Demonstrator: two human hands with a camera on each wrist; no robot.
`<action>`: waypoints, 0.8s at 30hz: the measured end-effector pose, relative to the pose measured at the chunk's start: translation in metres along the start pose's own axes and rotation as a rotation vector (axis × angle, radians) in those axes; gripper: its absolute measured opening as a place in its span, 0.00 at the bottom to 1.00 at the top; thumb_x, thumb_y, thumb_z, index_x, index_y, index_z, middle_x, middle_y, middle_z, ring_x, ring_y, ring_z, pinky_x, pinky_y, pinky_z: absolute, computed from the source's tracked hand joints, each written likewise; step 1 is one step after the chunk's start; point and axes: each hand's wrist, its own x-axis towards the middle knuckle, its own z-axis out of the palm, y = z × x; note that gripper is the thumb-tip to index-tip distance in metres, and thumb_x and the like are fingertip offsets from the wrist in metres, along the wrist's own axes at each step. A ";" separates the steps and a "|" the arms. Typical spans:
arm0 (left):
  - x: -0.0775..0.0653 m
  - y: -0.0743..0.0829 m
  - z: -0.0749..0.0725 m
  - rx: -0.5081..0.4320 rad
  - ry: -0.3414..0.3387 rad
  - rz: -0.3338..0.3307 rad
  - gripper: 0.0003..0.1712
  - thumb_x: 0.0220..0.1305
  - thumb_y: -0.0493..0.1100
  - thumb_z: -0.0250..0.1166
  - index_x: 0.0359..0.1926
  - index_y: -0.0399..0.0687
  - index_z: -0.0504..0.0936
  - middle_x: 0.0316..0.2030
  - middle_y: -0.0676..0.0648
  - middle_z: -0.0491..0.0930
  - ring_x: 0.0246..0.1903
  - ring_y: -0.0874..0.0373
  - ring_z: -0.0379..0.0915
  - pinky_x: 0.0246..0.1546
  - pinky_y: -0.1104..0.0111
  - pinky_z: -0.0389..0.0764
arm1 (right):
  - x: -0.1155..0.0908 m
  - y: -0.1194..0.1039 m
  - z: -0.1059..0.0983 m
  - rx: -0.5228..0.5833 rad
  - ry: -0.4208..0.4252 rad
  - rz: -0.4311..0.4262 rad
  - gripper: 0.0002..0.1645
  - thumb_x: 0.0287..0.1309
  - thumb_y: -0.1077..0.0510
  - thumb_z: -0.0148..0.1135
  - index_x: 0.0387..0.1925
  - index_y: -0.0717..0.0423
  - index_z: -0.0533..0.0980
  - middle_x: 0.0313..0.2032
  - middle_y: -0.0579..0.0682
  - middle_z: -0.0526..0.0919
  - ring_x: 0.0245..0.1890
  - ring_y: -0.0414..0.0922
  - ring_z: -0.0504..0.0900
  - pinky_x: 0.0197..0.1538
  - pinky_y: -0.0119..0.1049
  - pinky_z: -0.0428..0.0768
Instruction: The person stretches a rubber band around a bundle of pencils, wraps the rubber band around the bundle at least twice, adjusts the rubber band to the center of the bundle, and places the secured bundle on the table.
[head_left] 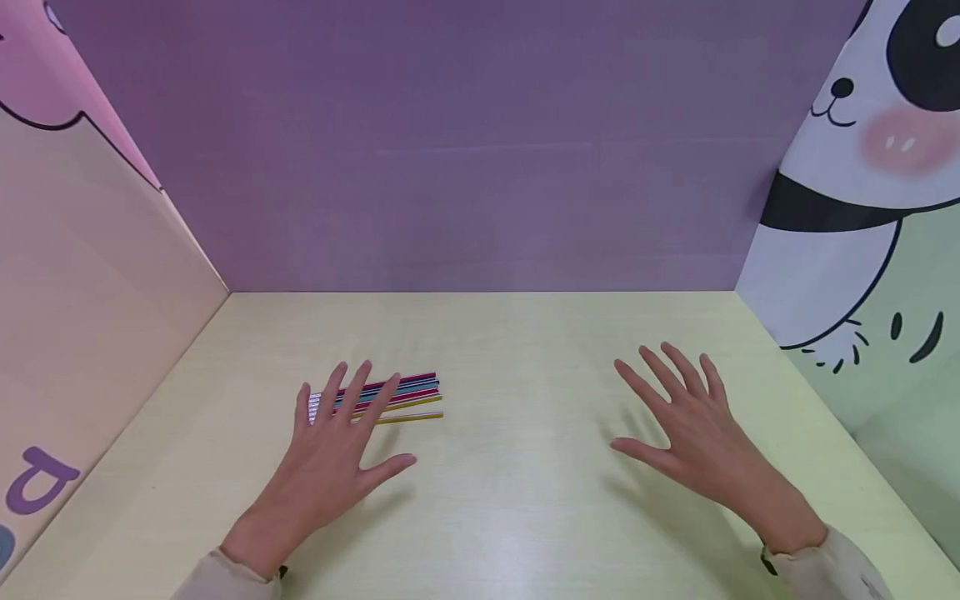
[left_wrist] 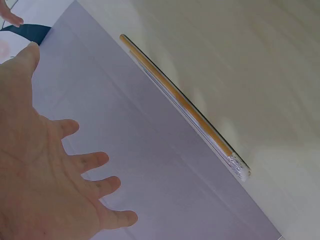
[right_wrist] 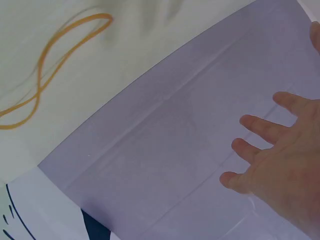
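sticks (head_left: 420,388): a small bundle of thin coloured sticks is lying left of centre on the table (head_left: 517,475); the left hand (head_left: 326,462) is partly hiding it in the head view.
yellow stick (head_left: 416,417): it is lying just apart from the rest, on the person's side.
left hand: it is hovering above the table with fingers and thumb spreading; it is gripping nothing, and its wrist view is showing the bundle apart from the fingers.
right hand (head_left: 697,437): it is hovering over the table's right part, digits spreading likewise, holding nothing.
orange loop (right_wrist: 39,90): a thin twisted loop, perhaps a rubber band, is lying on the table in the right wrist view; it is not showing in the head view, perhaps because the right hand is covering it.
purple wall (head_left: 480,167): it is standing behind the table.
step in hand: both hands are seemingly waiting at the ready; nothing is being picked up.
next move: handling the sticks would be calling for lowering the left hand and curling it round them, yellow stick included; the loop would be needing a fine pinch.
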 end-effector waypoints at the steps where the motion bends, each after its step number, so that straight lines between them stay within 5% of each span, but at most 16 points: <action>1: -0.001 -0.001 0.000 0.001 -0.008 -0.003 0.53 0.59 0.76 0.57 0.79 0.63 0.51 0.75 0.39 0.53 0.75 0.36 0.41 0.66 0.32 0.44 | 0.002 -0.001 0.000 0.009 -0.005 -0.006 0.50 0.57 0.27 0.60 0.74 0.44 0.61 0.71 0.60 0.62 0.73 0.62 0.53 0.67 0.69 0.48; 12: -0.005 -0.014 0.001 0.008 0.015 0.035 0.47 0.60 0.67 0.65 0.74 0.54 0.62 0.71 0.36 0.60 0.72 0.35 0.48 0.64 0.31 0.48 | 0.020 -0.020 0.004 0.071 -0.094 -0.046 0.48 0.59 0.35 0.65 0.74 0.46 0.60 0.69 0.60 0.65 0.72 0.61 0.56 0.69 0.66 0.50; 24: -0.005 -0.028 0.004 -0.030 -0.038 0.012 0.44 0.58 0.59 0.71 0.71 0.50 0.66 0.68 0.34 0.63 0.69 0.33 0.53 0.62 0.29 0.49 | 0.047 -0.050 0.018 0.086 -0.139 -0.128 0.48 0.59 0.35 0.65 0.74 0.49 0.60 0.68 0.57 0.67 0.72 0.59 0.59 0.71 0.64 0.52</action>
